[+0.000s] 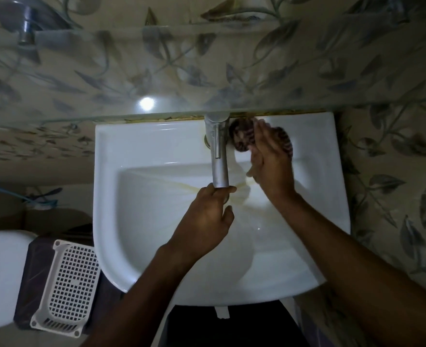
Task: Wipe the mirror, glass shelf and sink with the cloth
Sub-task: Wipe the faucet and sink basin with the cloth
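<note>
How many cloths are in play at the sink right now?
1. The cloth lies on the sink rim, right of the faucet, pressed under the right hand. None visible elsewhere; others may be hidden.

left hand (206,216): fingers curled, fingertips up | right hand (269,164): fingers straight, pressing down, palm flat

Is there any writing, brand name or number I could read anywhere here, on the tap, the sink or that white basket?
None: no readable text shows anywhere.
The tap, the sink and the white basket bear no visible lettering.
The cloth under the right hand shows only a blurred dark pattern.
</note>
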Available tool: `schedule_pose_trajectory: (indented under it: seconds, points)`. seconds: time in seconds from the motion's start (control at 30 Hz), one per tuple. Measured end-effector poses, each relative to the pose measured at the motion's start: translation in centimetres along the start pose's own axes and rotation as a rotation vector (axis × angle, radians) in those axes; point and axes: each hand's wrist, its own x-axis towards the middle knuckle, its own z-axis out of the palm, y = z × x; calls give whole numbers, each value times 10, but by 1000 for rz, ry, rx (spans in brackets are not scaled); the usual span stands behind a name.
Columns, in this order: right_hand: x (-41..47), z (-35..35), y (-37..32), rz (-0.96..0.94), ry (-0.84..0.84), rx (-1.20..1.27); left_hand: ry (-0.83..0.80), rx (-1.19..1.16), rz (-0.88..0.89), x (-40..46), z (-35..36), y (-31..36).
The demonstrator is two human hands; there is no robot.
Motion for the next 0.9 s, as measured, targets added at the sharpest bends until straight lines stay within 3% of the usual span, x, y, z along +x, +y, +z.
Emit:
schedule_pose_trajectory:
  seconds: [0.1,0.27,0.33,0.47,0.7,0.83,0.9]
  points:
    - [14,2,-11,140,103,47,-2,-4,3,-1,0,-2]
    - [-25,11,-9,-100,-182,-226,9,-9,1,-1,1,-6]
    - [-18,1,2,-81,-136,-160,18,-12,-2,0,0,-8]
    - [4,7,-7,134,3,-88,42,-42,-64,2,0,-8]
    - [-28,3,0,-89,-228,-219,41,-34,-67,1,0,-9]
    - [-3,-9,1,176,-27,17,75,-45,-111,3,-8,-14]
    - [0,-2,-18,183,41,25,96,-67,-119,5,-14,-15]
